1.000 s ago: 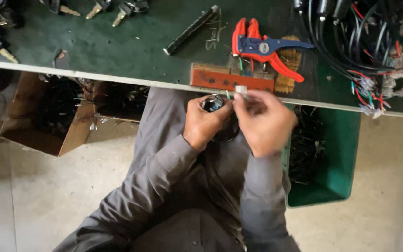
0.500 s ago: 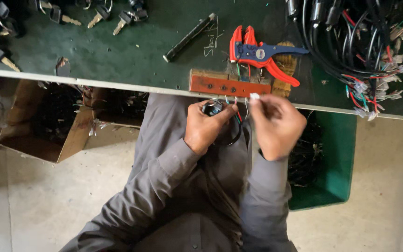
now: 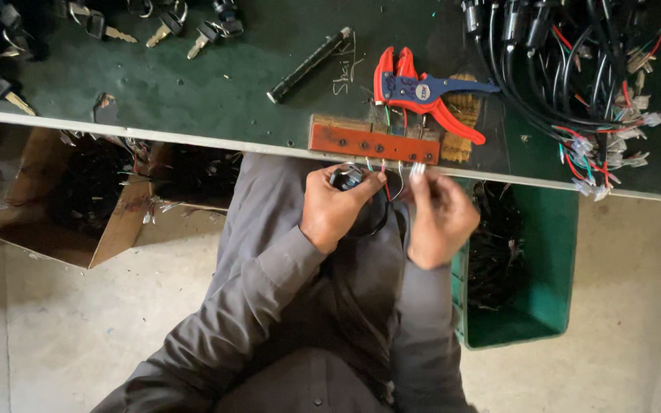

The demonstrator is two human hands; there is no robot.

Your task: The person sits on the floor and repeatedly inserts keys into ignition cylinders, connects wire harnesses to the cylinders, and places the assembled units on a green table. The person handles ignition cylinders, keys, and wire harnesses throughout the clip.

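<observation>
Black switch body (image 3: 346, 177) is clenched in the left hand (image 3: 332, 208), held just below the near edge of the green tabletop (image 3: 193, 84), over the lap of grey work clothes. Thin coloured wires (image 3: 389, 177) rise from the switch body toward the edge, and a black cable loops beneath the hand. One small white wire tip (image 3: 416, 169) is pinched between thumb and fingertips of the right hand (image 3: 439, 218), close beside the left and slightly blurred; the rest of that grip cannot be told. A red-brown wooden block (image 3: 373, 143) with small holes is seen at the near edge of the tabletop, directly above both hands. Behind it a red and blue wire stripper (image 3: 422, 93) is laid on a tan brush-like pad. A black bar-shaped tool (image 3: 309, 65) lies at a slant left of the stripper. Several keys (image 3: 164, 27) are scattered along the far left part of the tabletop. A large bundle of black cables with coloured leads and pale connectors (image 3: 575, 69) is heaped at the right end. On the floor, a cardboard box (image 3: 109, 222) stands under the left part and a green crate (image 3: 529, 268) under the right.
</observation>
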